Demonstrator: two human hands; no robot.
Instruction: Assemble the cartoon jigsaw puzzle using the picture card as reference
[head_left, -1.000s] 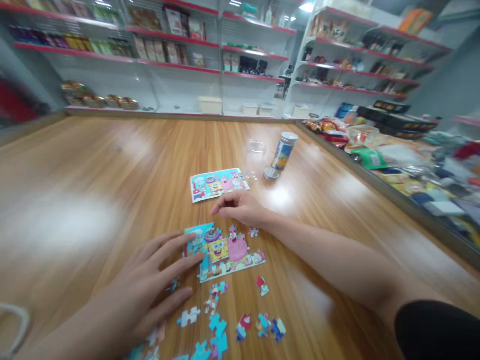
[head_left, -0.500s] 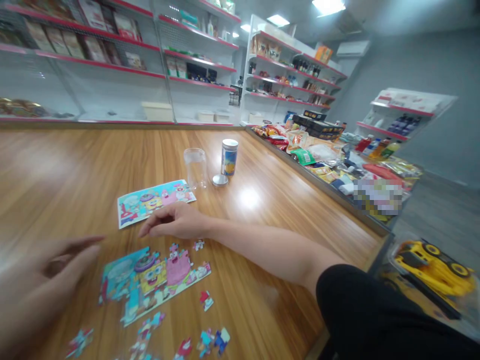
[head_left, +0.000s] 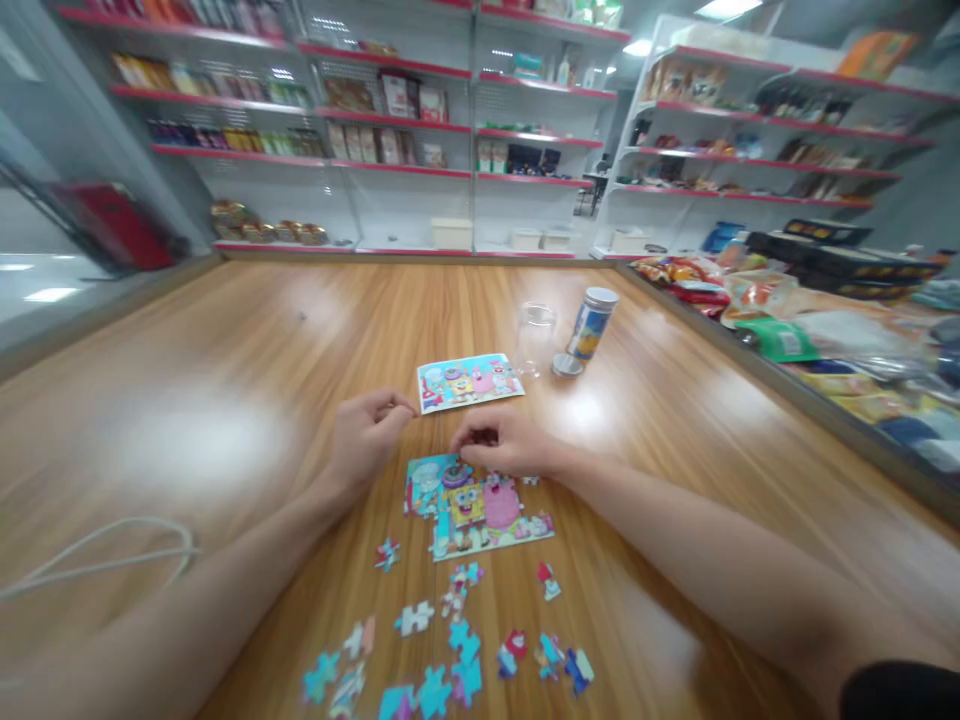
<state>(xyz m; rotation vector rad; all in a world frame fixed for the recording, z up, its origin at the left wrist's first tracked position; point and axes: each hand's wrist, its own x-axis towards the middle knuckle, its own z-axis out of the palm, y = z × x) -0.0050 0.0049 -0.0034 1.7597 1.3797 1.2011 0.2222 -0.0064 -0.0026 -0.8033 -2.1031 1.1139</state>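
Observation:
A half-built cartoon jigsaw (head_left: 474, 508) lies on the wooden table (head_left: 225, 370). My right hand (head_left: 501, 443) rests curled at its top edge, fingertips pinched together; what they hold is too small to see. My left hand (head_left: 365, 433) hovers left of it, fingers curled with thumb against forefinger near the corner of the reference picture card (head_left: 469, 381). Several loose puzzle pieces (head_left: 457, 650) lie scattered nearer to me.
A clear cup (head_left: 535, 339), a printed tin (head_left: 592, 323) and its round lid (head_left: 566, 366) stand behind the card. A white cord (head_left: 105, 555) lies at the left. Packaged goods (head_left: 795, 330) fill a bin along the right edge. Shop shelves (head_left: 420, 130) line the back.
The view swung right, then back to the middle. My left hand left the puzzle's left side and rose to the card's corner. My right hand moved down onto the puzzle's top edge.

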